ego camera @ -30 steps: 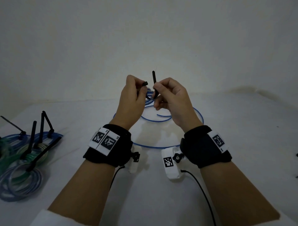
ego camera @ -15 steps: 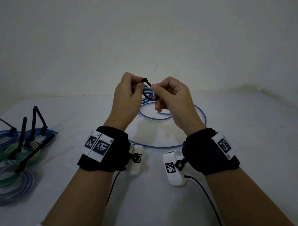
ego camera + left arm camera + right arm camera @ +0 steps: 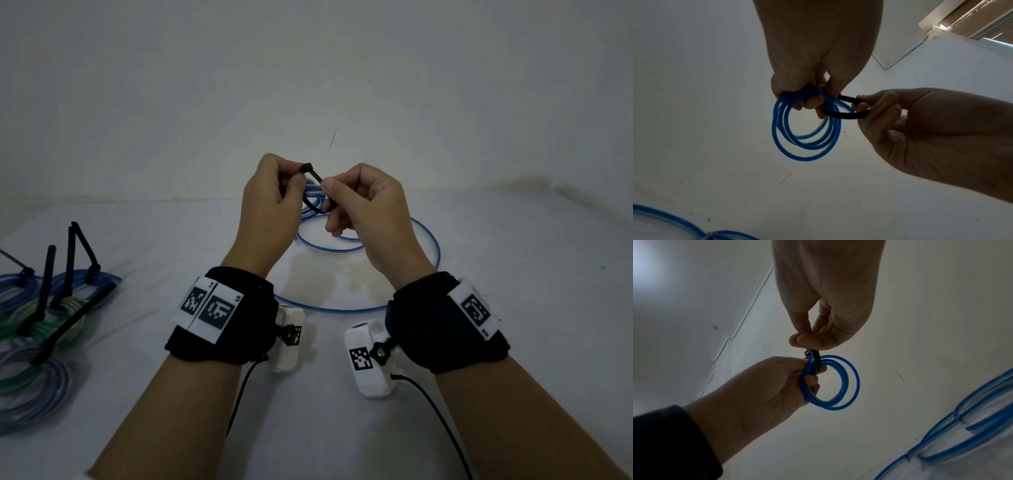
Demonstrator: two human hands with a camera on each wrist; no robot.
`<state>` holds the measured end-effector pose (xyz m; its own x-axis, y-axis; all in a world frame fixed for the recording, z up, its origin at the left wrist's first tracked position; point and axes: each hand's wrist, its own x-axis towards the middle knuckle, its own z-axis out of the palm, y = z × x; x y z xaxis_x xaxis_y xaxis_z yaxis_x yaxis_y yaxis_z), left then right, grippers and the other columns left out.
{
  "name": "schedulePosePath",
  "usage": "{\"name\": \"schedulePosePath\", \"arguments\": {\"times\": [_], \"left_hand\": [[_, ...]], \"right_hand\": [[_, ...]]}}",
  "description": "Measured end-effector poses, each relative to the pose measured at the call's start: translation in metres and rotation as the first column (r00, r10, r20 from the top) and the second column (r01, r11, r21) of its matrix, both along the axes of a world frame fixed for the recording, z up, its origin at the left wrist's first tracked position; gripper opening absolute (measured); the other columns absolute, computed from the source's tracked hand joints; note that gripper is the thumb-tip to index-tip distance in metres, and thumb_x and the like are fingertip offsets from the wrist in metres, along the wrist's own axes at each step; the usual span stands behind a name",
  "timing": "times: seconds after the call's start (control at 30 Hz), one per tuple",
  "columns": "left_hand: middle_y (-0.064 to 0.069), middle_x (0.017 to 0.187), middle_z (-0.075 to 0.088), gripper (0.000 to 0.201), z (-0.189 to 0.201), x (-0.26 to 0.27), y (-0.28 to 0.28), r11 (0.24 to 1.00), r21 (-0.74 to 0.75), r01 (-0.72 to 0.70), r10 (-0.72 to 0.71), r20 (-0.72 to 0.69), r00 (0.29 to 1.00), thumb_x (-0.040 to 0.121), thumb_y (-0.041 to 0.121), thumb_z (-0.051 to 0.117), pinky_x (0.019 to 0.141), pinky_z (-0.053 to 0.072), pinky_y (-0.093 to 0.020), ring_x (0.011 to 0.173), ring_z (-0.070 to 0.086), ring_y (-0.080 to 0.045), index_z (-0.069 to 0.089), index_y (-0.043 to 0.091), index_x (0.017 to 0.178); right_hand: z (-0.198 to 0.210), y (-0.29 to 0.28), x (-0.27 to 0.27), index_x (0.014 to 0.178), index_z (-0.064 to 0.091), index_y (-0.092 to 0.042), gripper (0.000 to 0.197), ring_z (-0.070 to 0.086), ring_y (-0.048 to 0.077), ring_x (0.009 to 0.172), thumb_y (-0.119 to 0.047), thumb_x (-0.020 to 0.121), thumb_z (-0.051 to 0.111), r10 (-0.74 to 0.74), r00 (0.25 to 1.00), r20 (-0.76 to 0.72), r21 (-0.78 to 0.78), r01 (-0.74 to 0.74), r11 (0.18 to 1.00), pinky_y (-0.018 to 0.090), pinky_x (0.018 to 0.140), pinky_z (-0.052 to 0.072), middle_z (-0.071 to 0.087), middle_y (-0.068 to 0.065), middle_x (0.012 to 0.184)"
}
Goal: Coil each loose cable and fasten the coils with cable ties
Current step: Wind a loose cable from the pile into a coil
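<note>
Near the desk's (image 3: 513, 342) left edge lie tied coils of blue and green tubing (image 3: 37, 329). At mid-desk, raised, the left hand (image 3: 270, 205) grips a small coil of blue plastic cable (image 3: 807, 129) and the head of a black cable tie (image 3: 313, 178); the right hand (image 3: 363, 205) pinches the looped strap. Risks, as judged: turns springing loose if the grip slackens; the uncoiled remainder (image 3: 424, 260) behind dragging the coil.
</note>
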<state>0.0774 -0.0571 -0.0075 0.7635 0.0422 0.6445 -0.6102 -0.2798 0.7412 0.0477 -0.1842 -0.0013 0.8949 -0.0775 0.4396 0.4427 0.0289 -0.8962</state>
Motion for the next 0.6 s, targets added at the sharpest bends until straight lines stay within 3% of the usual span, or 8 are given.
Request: {"name": "schedulePosePath", "arguments": {"times": [0.2, 0.3, 0.4, 0.5, 0.6], "left_hand": [[0.013, 0.081, 0.056, 0.007, -0.001, 0.001, 0.001, 1.000, 0.024, 0.001, -0.002, 0.018, 1.000, 0.093, 0.007, 0.048, 0.067, 0.045, -0.013, 0.071, 0.055, 0.003, 0.051, 0.014, 0.094], [0.011, 0.079, 0.055, 0.007, -0.002, 0.001, 0.001, 0.994, 0.109, -0.001, -0.005, 0.055, 0.998, 0.093, 0.005, 0.048, 0.060, 0.041, -0.008, 0.068, 0.054, 0.007, 0.050, 0.012, 0.092], [0.006, 0.079, 0.057, 0.007, -0.002, -0.002, -0.002, 0.972, 0.232, 0.023, -0.045, 0.090, 0.995, 0.092, 0.004, 0.048, 0.062, 0.042, -0.009, 0.073, 0.058, 0.000, 0.050, 0.010, 0.090], [0.005, 0.078, 0.059, 0.006, -0.002, -0.003, -0.002, 0.951, 0.306, 0.056, -0.087, 0.090, 0.992, 0.092, 0.004, 0.047, 0.062, 0.042, -0.010, 0.073, 0.057, -0.008, 0.052, 0.007, 0.089], [0.011, 0.074, 0.055, 0.009, -0.002, -0.004, -0.003, 0.947, 0.312, 0.075, -0.108, 0.091, 0.990, 0.092, 0.002, 0.047, 0.061, 0.038, -0.008, 0.069, 0.053, 0.000, 0.051, 0.009, 0.088]], "right_hand": [[0.000, 0.003, 0.000, 0.080, 0.059, -0.005, 0.009, 0.055, 0.018, 0.043, -0.007, 0.089, 0.060, -0.017, 1.000, -0.005, 0.002, 0.017, 1.000, 0.023, 0.045, 0.045, 0.061, 0.013, 0.065], [0.000, 0.004, -0.002, 0.084, 0.059, -0.002, 0.008, 0.058, 0.016, 0.044, -0.007, 0.090, 0.060, -0.021, 1.000, -0.014, 0.015, 0.021, 1.000, 0.023, 0.045, 0.046, 0.062, 0.013, 0.066], [0.002, 0.002, -0.003, 0.092, 0.056, -0.001, 0.008, 0.060, 0.015, 0.045, -0.007, 0.090, 0.060, -0.026, 0.999, -0.046, 0.073, 0.029, 0.997, 0.022, 0.045, 0.048, 0.062, 0.014, 0.068], [0.005, -0.003, -0.002, 0.110, 0.054, -0.002, 0.020, 0.061, 0.013, 0.046, -0.005, 0.090, 0.059, 0.055, 0.994, -0.097, 0.152, -0.040, 0.988, 0.022, 0.048, 0.050, 0.062, 0.009, 0.066], [0.009, -0.008, -0.001, 0.113, 0.057, 0.000, 0.023, 0.062, 0.011, 0.048, -0.002, 0.090, 0.058, 0.106, 0.986, -0.125, 0.141, -0.089, 0.986, 0.020, 0.049, 0.051, 0.064, 0.008, 0.066]]}}
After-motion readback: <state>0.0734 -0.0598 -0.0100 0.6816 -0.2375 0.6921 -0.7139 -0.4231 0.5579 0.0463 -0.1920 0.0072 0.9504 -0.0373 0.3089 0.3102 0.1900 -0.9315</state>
